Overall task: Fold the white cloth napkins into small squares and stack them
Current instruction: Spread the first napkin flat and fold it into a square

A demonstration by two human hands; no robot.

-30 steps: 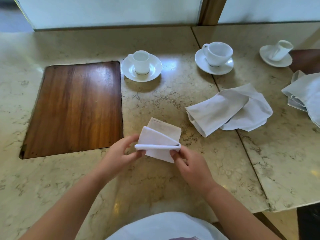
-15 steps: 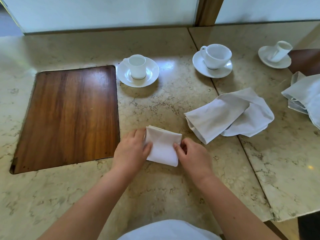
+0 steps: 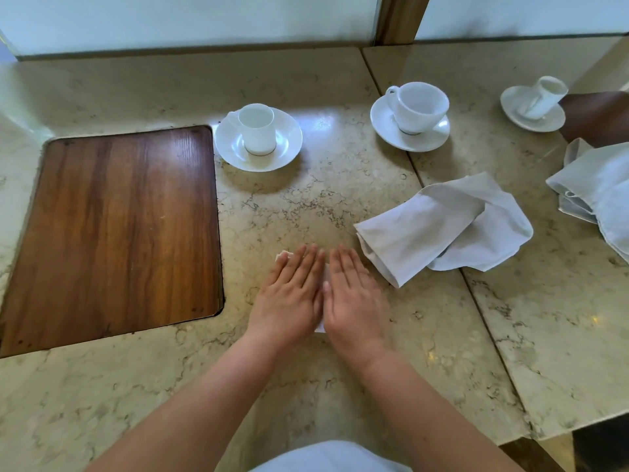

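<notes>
Both hands lie flat, palms down, side by side on the folded napkin (image 3: 322, 279), so neither has a grip on anything: the fingers are straight and close together, pressing the cloth against the counter (image 3: 306, 206). Left hand (image 3: 289, 294) and right hand (image 3: 354, 296) almost touch along their inner edges, and the fingertips point away from the person toward the far wall. Between and around them only small bits of the white square show: a corner past the left fingers, a thin strip in the gap between the hands, and a sliver near the wrists.

Just to the right of the right hand lies a loose napkin (image 3: 442, 229), rumpled and only roughly folded, reaching across the seam between the 2 stone slabs. Farther right, at the edge of the view, another pile of napkins (image 3: 599, 195) is partly cut off.

To the left of the hands a dark wooden panel (image 3: 112, 233) is set into the stone. Beyond the hands stand 3 white cups on saucers: a small straight cup (image 3: 257, 129) near the panel's far corner, a wider cup (image 3: 420, 105) past the seam, and a third cup (image 3: 546, 95) that leans on its saucer near the right edge. At the bottom of the view a bit of the person's white clothing (image 3: 326, 458) shows between the forearms.
</notes>
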